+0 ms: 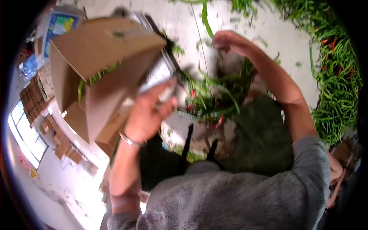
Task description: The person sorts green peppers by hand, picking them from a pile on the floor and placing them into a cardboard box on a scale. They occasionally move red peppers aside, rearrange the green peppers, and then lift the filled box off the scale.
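My right hand (232,43) is curled over the floor, with a long green chili pepper (206,19) reaching up from its fingertips. My left hand (147,111), a bracelet on its wrist, is slightly blurred. Its thumb and fingers are apart and nothing shows between them. Beside it stands an open, tilted cardboard box (111,42), with a few green chilies (101,73) along its edge. Between my arms lies a loose heap of green chilies (209,97) with a few red ones, partly smeared by motion.
A large pile of green chilies (337,84) spreads along the right. A silvery metallic surface (159,71) shows behind the box. Stacked cartons (36,97) and a window (27,130) are at the far left. Another person's bare limb (335,178) shows at the lower right.
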`<state>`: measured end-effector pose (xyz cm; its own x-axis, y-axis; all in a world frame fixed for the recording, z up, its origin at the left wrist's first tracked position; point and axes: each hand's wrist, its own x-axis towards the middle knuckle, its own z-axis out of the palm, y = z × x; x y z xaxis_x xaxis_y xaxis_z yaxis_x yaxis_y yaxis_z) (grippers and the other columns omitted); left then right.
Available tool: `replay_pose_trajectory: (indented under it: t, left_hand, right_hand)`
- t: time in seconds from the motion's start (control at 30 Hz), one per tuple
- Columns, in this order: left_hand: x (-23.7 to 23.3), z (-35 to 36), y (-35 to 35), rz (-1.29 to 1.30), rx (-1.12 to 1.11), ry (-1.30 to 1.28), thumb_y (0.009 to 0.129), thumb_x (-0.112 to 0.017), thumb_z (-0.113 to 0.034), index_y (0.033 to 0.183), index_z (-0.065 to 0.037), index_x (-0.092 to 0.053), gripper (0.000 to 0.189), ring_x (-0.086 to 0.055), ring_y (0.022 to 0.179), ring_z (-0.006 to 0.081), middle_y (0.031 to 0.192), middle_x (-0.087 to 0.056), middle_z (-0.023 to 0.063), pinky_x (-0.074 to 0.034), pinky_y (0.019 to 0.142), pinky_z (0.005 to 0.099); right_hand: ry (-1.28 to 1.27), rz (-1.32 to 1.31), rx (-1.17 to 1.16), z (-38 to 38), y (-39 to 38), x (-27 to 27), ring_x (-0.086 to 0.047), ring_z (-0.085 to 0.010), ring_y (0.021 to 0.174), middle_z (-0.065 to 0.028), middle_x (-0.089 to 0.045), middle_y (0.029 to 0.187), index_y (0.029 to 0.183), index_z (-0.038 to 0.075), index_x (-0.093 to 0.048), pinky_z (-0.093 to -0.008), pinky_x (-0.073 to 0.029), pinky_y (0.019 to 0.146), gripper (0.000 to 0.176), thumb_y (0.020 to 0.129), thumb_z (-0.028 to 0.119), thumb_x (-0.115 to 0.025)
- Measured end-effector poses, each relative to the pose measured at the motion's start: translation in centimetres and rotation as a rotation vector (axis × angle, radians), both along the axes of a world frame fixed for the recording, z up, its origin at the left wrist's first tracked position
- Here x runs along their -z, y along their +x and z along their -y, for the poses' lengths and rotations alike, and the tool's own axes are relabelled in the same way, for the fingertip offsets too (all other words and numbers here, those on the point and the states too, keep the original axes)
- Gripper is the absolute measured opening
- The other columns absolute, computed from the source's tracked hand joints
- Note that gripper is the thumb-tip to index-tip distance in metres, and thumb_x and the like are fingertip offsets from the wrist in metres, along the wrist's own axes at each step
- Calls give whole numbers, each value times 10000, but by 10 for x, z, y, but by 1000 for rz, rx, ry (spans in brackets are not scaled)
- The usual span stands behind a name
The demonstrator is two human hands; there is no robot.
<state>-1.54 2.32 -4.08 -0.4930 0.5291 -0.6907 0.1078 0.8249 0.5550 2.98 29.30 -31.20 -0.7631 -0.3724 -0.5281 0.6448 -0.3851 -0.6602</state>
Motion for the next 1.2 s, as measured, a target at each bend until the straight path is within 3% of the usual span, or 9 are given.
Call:
replay_pose_trajectory:
  t: [0.17, 0.37, 0.43, 0.53, 0.8, 0.9, 0.97, 1.1, 1.2]
  left_hand:
    - [24, 10, 10, 409, -620, 231, 931, -542, -206, 1358, 2, -371, 505, -505, 1150, 212, 1293, -506, 139, -409, 939, 304]
    - [21, 2, 20, 891, -986, 646, 942, -495, -226, 1358, 30, -336, 514, -536, 1131, 297, 1153, -571, 161, -420, 988, 395]
    - [20, 7, 18, 825, -909, 754, 948, -468, -142, 1257, 22, -452, 350, -622, 878, 256, 772, -558, 70, -495, 889, 412]
    - [10, 8, 13, 643, -891, 627, 920, -523, -100, 1104, 31, -558, 229, -617, 717, 190, 707, -613, 76, -493, 736, 269]
    - [2, 14, 12, 436, -913, 544, 904, -555, -103, 1089, 9, -589, 219, -572, 741, 115, 893, -630, 84, -450, 651, 217]
    - [1, 15, 13, 422, -937, 524, 896, -566, -104, 1091, 7, -590, 226, -576, 739, 113, 907, -633, 87, -448, 629, 209]
    - [2, 20, 10, 469, -924, 515, 889, -574, -106, 1092, -2, -597, 229, -578, 740, 111, 904, -637, 85, -440, 633, 206]
    - [0, 22, 13, 434, -922, 503, 883, -582, -109, 1088, -6, -607, 231, -582, 740, 111, 908, -644, 84, -435, 645, 209]
    - [0, 23, 13, 485, -902, 485, 880, -586, -110, 1085, 3, -610, 235, -583, 740, 114, 927, -647, 88, -436, 650, 214]
  right_hand:
    - [-488, -151, 67, 55, 54, -63, -567, -107, 697, -76, -639, 881, 849, 96, -490, -257, -441, 556, 155, 806, 29, -624]
    - [-593, -678, -573, 102, 38, -153, -504, -63, 658, 8, -549, 749, 774, 62, -524, -230, -424, 612, 114, 774, 73, -638]
    - [-398, -558, -618, 94, 32, -134, -504, -68, 672, 5, -536, 729, 780, 53, -551, -231, -416, 602, 109, 770, 136, -621]
    - [625, -680, -444, 66, 37, -33, -586, -151, 724, -51, -610, 800, 868, 37, -571, -306, -468, 673, 157, 792, 172, -590]
    - [676, -615, -939, 149, 102, 12, -517, -319, 1094, -155, -428, 1246, 1299, 165, -489, -399, -454, 899, 457, 856, 54, -513]
    - [993, -980, -1060, 161, 124, 31, -564, -256, 978, -131, -431, 1104, 1162, 72, -533, -373, -525, 714, 385, 782, 85, -587]
    - [1116, -1093, -925, 167, 142, 47, -585, -249, 905, -139, -441, 1065, 1058, 55, -556, -372, -525, 665, 309, 766, 130, -622]
    - [840, -556, -737, 145, 120, 10, -604, -222, 844, -138, -553, 965, 928, 44, -586, -370, -521, 690, 220, 822, 229, -644]
    - [685, -464, -210, 98, 86, -7, -606, -178, 758, -106, -635, 859, 895, 39, -589, -324, -510, 683, 172, 839, 198, -625]
